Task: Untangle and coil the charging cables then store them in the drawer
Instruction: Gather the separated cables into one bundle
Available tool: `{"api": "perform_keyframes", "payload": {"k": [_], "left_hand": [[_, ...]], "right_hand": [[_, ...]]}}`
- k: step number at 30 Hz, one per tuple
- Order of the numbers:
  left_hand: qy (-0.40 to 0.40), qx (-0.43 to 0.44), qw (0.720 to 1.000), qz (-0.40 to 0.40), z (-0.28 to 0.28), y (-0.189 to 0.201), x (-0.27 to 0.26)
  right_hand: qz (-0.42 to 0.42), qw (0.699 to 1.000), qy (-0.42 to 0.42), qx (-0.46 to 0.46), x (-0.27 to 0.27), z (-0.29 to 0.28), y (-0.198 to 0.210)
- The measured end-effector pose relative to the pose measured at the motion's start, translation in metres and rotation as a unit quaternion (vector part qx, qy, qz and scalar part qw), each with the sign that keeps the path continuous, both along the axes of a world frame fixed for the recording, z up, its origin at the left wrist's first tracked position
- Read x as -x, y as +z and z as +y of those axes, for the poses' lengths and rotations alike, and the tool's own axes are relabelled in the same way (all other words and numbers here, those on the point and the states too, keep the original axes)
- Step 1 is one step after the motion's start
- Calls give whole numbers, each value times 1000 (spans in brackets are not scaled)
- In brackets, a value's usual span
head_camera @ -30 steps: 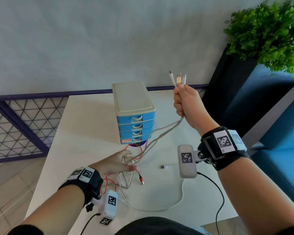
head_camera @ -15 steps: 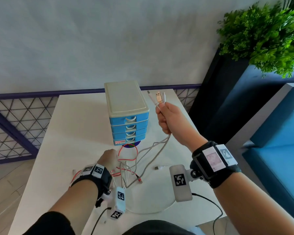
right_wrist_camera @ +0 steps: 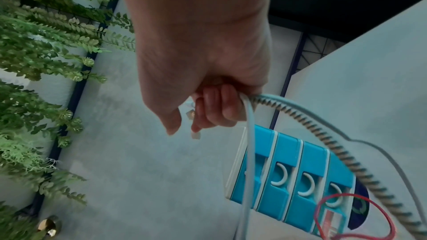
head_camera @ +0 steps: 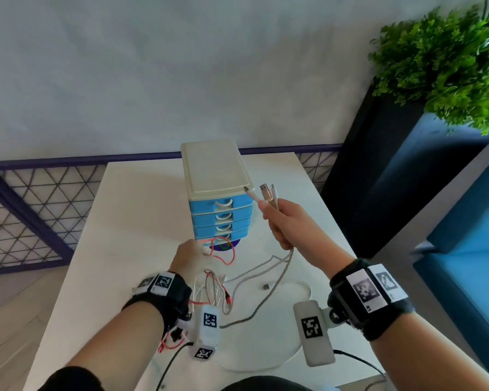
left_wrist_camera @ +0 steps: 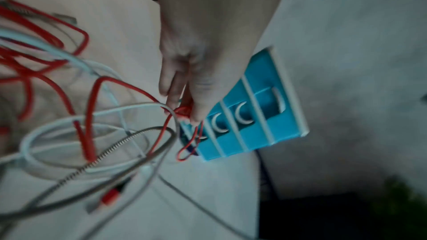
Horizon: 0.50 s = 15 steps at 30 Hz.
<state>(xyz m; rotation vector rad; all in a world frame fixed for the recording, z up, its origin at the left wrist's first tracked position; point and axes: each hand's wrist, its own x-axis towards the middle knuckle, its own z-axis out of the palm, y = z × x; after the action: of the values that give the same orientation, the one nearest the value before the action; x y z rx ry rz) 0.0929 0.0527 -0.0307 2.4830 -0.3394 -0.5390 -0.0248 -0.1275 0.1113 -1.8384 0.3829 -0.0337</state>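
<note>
While the cables point(head_camera: 218, 289) lie in a tangle on the white table point(head_camera: 130, 221), their state reads as follows:

Cables: red, white and braided strands loop over one another just in front of the drawer unit point(head_camera: 219, 198); one loose plug point(head_camera: 265, 287) lies on the table to the right of the heap.

Plug ends: three connectors point(head_camera: 266, 193) stand up out of the right hand point(head_camera: 287, 224), just beside the top right corner of the drawer unit.

Right hand: fist curled round the white and braided strands, which trail down from it to the table; it sits lower and nearer the drawers than one second ago, when it held the plugs high against the wall.

Left hand point(head_camera: 188, 256): fingertips pinch a red cable point(left_wrist_camera: 182, 111) at the foot of the drawer unit; one second ago it lay flat and further back on the heap.

Drawer unit: four blue drawers, all closed, under a cream lid; a red loop point(right_wrist_camera: 353, 214) hangs across the lowest drawer front.

Table edges: the heap lies towards the near edge; bare surface runs left of the drawers and behind them to the wall.

Surroundings: a green plant point(head_camera: 446, 60) and blue seat point(head_camera: 469, 249) stand off the table's right side, and a lattice rail point(head_camera: 26, 215) to its left.
</note>
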Motion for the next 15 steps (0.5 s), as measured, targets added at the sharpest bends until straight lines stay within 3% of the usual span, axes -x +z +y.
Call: {"api": "perform_keyframes", "payload": {"k": [2,3,5,10,15], "left_hand": [[-11,115,986,119,-5,20,-3],[-19,181,966,184,-6,29,-5],[-37,258,936,236,-7,50,-6],[-65,262,959,84,-7,88,-2],[-41,304,949,75,-8,102,0]], "right_hand": [[7,999,7,41,-7,2,-3],[10,998,6,64,-11,4,-4],[13,994,8,105,-18,6,-8],[26,986,57,156,-27,15,-15],[45,970,132,197,-33,29,-22]]}}
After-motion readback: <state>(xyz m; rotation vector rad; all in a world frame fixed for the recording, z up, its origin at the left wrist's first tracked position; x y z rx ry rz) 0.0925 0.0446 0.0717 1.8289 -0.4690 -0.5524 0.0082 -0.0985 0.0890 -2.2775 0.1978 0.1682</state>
